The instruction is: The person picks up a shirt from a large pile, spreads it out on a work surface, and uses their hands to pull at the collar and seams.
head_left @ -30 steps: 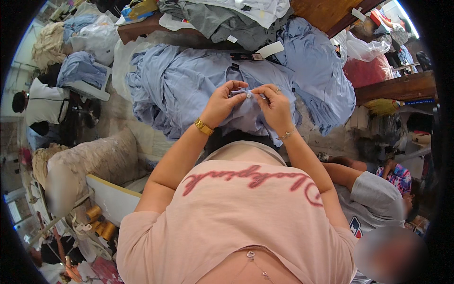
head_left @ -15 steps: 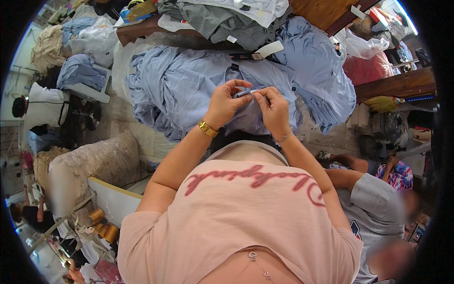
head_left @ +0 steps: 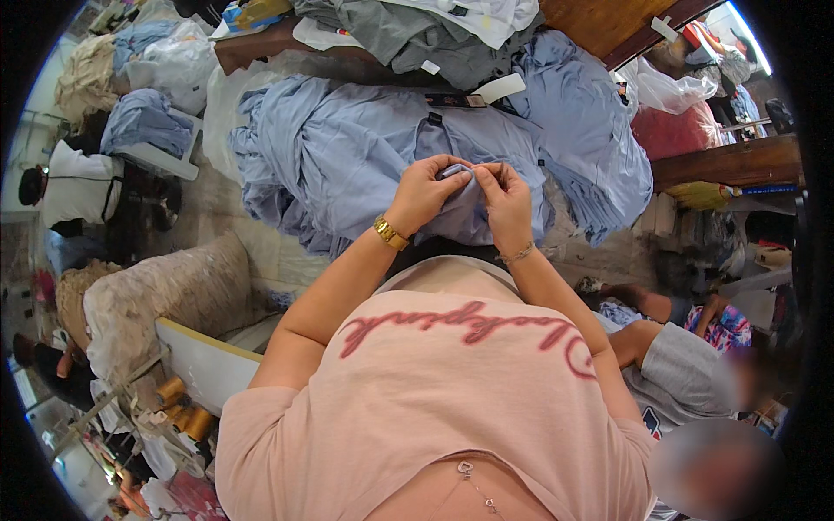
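A big heap of light blue garments [head_left: 330,148] lies in front of me, with a dark label at the neck of the top one. Over its near edge, my left hand [head_left: 427,193] pinches a narrow folded edge of light blue cloth [head_left: 453,171] between thumb and fingers. My right hand [head_left: 506,198] is closed on the same garment just beside it, the fingertips of both hands nearly touching. Cloth hangs down between the two hands. Whether a small item is also inside the fingers, I cannot make out.
Beyond the heap, grey garments [head_left: 408,39] lie on a wooden bench. A white hang tag [head_left: 499,89] rests on the blue cloth. More blue garments [head_left: 582,130] spill to the right. Left stand a wrapped roll [head_left: 174,291] and thread cones [head_left: 187,412]. A person in grey [head_left: 686,369] sits close at right.
My hands have drawn together, the right fingertips now meeting the cloth edge by the left ones. The pale strip between them no longer shows. The person at right has shifted.
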